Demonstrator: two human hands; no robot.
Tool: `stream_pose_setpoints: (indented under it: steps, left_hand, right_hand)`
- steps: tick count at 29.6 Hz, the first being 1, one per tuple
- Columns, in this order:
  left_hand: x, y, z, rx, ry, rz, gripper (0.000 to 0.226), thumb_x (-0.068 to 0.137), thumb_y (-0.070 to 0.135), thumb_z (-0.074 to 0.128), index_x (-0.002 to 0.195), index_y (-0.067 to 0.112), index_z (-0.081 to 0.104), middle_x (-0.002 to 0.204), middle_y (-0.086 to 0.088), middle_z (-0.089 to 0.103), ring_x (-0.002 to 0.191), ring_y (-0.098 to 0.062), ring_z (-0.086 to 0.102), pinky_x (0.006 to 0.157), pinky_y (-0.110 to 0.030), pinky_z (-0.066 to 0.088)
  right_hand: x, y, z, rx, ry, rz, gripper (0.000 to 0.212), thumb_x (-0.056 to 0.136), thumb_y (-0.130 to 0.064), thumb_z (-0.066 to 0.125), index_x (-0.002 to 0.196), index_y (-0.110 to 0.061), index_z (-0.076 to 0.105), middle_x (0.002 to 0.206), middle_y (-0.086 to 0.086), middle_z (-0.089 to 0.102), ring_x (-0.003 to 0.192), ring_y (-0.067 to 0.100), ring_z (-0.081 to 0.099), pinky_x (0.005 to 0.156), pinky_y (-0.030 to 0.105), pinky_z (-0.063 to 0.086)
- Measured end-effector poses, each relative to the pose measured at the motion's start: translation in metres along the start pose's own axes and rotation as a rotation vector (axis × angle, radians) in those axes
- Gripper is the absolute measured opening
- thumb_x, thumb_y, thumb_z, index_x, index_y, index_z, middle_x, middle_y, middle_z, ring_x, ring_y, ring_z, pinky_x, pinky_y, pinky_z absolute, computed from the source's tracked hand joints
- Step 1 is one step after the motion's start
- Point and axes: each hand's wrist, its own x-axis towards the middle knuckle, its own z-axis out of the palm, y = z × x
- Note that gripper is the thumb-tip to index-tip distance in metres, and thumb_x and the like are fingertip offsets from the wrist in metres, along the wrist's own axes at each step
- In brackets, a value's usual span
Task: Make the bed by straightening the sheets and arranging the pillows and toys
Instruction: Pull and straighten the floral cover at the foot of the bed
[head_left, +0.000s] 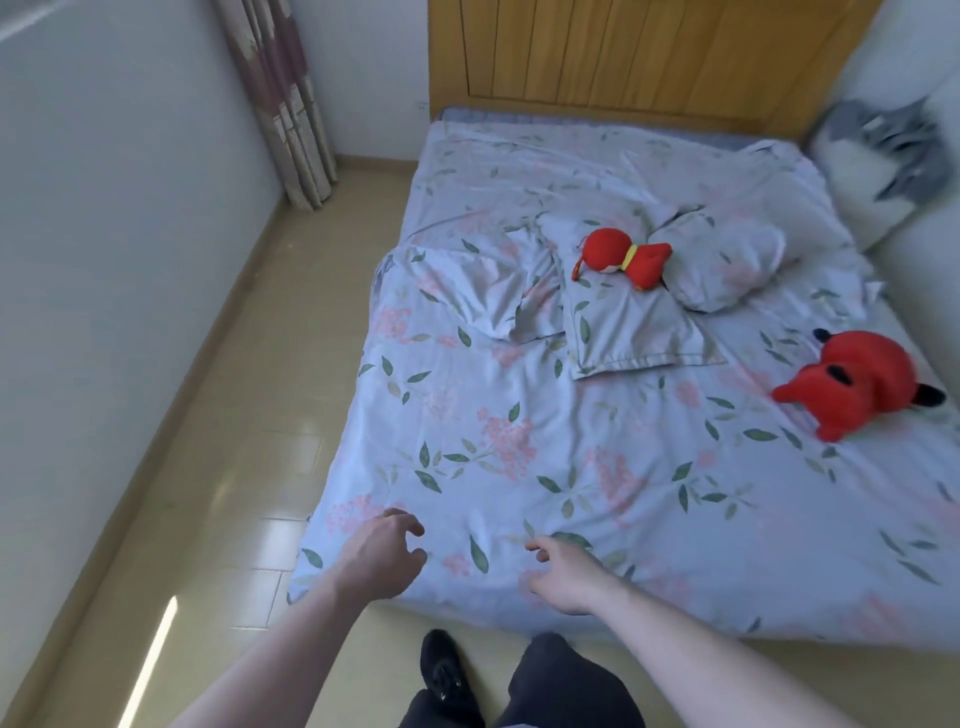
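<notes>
A pale blue floral sheet (519, 457) covers the bed, wrinkled near the middle. Two matching pillows lie mid-bed: a flat one (623, 322) and a plump one (727, 265) to its right. A small red plush toy (621, 257) rests across them. A bigger red plush toy (862, 384) lies by the bed's right side. My left hand (382, 556) hovers over the near corner of the sheet, fingers curled apart, holding nothing. My right hand (566, 574) is just to its right over the sheet's near edge, fingers loose, also holding nothing.
A wooden headboard (649, 52) stands at the far end. A white and grey cushion (883, 166) sits at the far right. A curtain (280, 104) hangs in the left corner. Tiled floor (208, 493) runs along the bed's left side beside a white wall.
</notes>
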Motion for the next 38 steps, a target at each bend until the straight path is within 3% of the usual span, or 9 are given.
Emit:
stream_pose_setpoints:
  steps: [6, 13, 16, 22, 27, 33, 36, 38]
  left_hand:
    - [-0.007, 0.067, 0.029, 0.044, -0.092, 0.111, 0.044, 0.094, 0.033, 0.059, 0.136, 0.024, 0.058, 0.154, 0.004, 0.041, 0.138, -0.018, 0.044, 0.112, -0.029, 0.037]
    - [-0.015, 0.158, 0.051, 0.142, -0.121, 0.191, 0.049, 0.093, 0.036, 0.056, 0.141, 0.029, 0.053, 0.159, 0.004, 0.033, 0.141, -0.020, 0.042, 0.114, -0.033, 0.036]
    - [-0.014, 0.216, 0.069, 0.187, -0.110, 0.230, 0.049, 0.093, 0.035, 0.055, 0.142, 0.030, 0.053, 0.159, 0.006, 0.033, 0.140, -0.020, 0.042, 0.112, -0.033, 0.038]
    - [-0.029, 0.359, 0.131, 0.212, -0.155, 0.352, 0.052, 0.091, 0.033, 0.056, 0.143, 0.028, 0.051, 0.159, 0.005, 0.032, 0.142, -0.021, 0.038, 0.115, -0.036, 0.035]
    - [-0.042, 0.462, 0.180, 0.266, -0.175, 0.419, 0.060, 0.093, 0.032, 0.057, 0.150, 0.028, 0.040, 0.164, 0.004, 0.021, 0.143, -0.023, 0.037, 0.114, -0.036, 0.036]
    - [-0.035, 0.547, 0.207, 0.382, -0.204, 0.473, 0.067, 0.092, 0.038, 0.055, 0.155, 0.030, 0.030, 0.168, 0.003, 0.010, 0.149, -0.028, 0.028, 0.118, -0.042, 0.032]
    - [-0.018, 0.582, 0.219, 0.422, -0.221, 0.481, 0.068, 0.093, 0.036, 0.055, 0.155, 0.029, 0.030, 0.168, 0.003, 0.009, 0.149, -0.029, 0.026, 0.118, -0.041, 0.031]
    - [-0.003, 0.606, 0.228, 0.434, -0.223, 0.475, 0.069, 0.092, 0.036, 0.056, 0.155, 0.029, 0.030, 0.168, 0.002, 0.009, 0.149, -0.032, 0.028, 0.117, -0.042, 0.032]
  right_hand:
    - [-0.037, 0.067, -0.008, 0.104, 0.079, 0.081, 0.065, 0.092, -0.028, 0.056, 0.153, -0.028, 0.035, 0.156, -0.002, 0.039, 0.136, 0.019, 0.046, 0.104, 0.028, 0.041]
    - [-0.084, 0.162, -0.029, 0.180, 0.181, 0.111, 0.063, 0.092, -0.033, 0.055, 0.152, -0.025, 0.037, 0.155, 0.000, 0.041, 0.136, 0.020, 0.047, 0.102, 0.027, 0.042]
    - [-0.104, 0.213, -0.042, 0.187, 0.228, 0.102, 0.063, 0.094, -0.033, 0.055, 0.153, -0.021, 0.036, 0.156, 0.001, 0.040, 0.141, 0.019, 0.041, 0.109, 0.027, 0.036]
    - [-0.167, 0.351, -0.078, 0.305, 0.360, 0.151, 0.065, 0.093, -0.035, 0.060, 0.153, -0.027, 0.035, 0.156, 0.000, 0.038, 0.135, 0.019, 0.047, 0.096, 0.026, 0.044]
    - [-0.228, 0.459, -0.113, 0.386, 0.456, 0.220, 0.063, 0.094, -0.033, 0.059, 0.152, -0.024, 0.036, 0.154, 0.003, 0.041, 0.134, 0.022, 0.047, 0.094, 0.029, 0.044]
    - [-0.251, 0.529, -0.139, 0.436, 0.505, 0.176, 0.062, 0.095, -0.027, 0.058, 0.153, -0.024, 0.034, 0.156, -0.005, 0.038, 0.139, 0.019, 0.043, 0.093, 0.026, 0.040]
    - [-0.249, 0.555, -0.160, 0.450, 0.526, 0.148, 0.062, 0.098, -0.031, 0.056, 0.155, -0.023, 0.032, 0.158, -0.005, 0.035, 0.142, 0.018, 0.039, 0.102, 0.028, 0.040]
    - [-0.243, 0.573, -0.178, 0.449, 0.525, 0.140, 0.061, 0.100, -0.034, 0.055, 0.154, -0.022, 0.031, 0.158, -0.003, 0.035, 0.140, 0.020, 0.042, 0.098, 0.026, 0.040]
